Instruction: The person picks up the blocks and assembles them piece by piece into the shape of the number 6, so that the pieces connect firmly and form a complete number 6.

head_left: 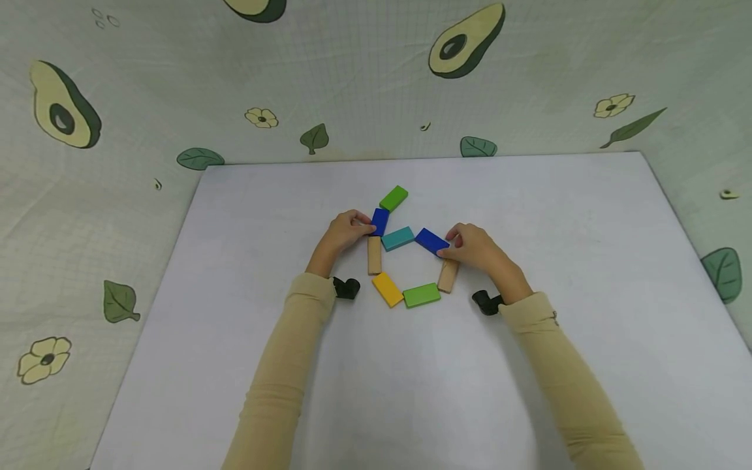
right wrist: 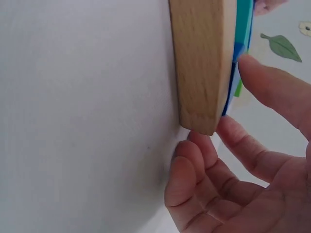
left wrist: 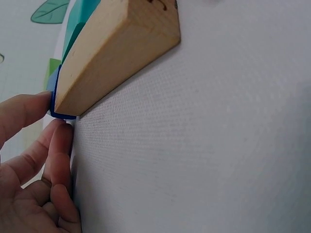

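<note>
In the head view my left hand (head_left: 346,230) pinches a blue block (head_left: 380,220) between thumb and fingers. That block lies between a green block (head_left: 393,198) and a plain wooden block (head_left: 374,256). A second blue block (head_left: 431,241) is pinched at its right end by my right hand (head_left: 474,247). Just below it lies another wooden block (head_left: 448,276), seen close up in the right wrist view. A teal block (head_left: 398,239) lies between the two blue ones. A yellow block (head_left: 388,290) and a lower green block (head_left: 422,296) line the near side of the ring.
The blocks lie flat on a white tabletop (head_left: 399,378). Behind and beside it hangs a pale cloth (head_left: 364,78) printed with avocados, leaves and flowers. A black wrist mount shows at each sleeve cuff.
</note>
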`<state>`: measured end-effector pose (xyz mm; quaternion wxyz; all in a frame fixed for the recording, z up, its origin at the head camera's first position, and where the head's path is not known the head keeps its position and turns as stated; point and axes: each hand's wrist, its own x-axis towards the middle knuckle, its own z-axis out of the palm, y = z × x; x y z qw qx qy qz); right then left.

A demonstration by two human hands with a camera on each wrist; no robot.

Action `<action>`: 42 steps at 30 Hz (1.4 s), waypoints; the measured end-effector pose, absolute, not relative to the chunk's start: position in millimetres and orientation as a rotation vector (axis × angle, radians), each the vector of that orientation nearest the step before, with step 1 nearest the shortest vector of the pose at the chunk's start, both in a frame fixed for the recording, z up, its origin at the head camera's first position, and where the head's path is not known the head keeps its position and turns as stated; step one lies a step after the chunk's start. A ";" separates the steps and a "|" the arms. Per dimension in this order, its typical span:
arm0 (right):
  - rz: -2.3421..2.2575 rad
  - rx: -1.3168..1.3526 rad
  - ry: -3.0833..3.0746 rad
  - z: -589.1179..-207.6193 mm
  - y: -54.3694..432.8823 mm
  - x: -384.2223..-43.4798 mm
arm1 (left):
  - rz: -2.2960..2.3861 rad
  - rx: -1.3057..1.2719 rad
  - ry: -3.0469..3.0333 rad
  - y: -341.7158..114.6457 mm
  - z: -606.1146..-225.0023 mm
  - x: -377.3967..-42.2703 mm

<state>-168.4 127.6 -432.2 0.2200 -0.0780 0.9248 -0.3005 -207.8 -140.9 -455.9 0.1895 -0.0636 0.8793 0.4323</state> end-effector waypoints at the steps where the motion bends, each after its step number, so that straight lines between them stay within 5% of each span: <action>1: -0.833 -0.215 2.569 -433.5 127.0 -167.8 | 1.218 -0.179 2.470 -140.7 -456.0 -207.7; 42: -0.933 -0.129 2.546 -440.1 135.5 -170.7 | 1.232 -0.193 2.456 -141.3 -455.9 -206.5</action>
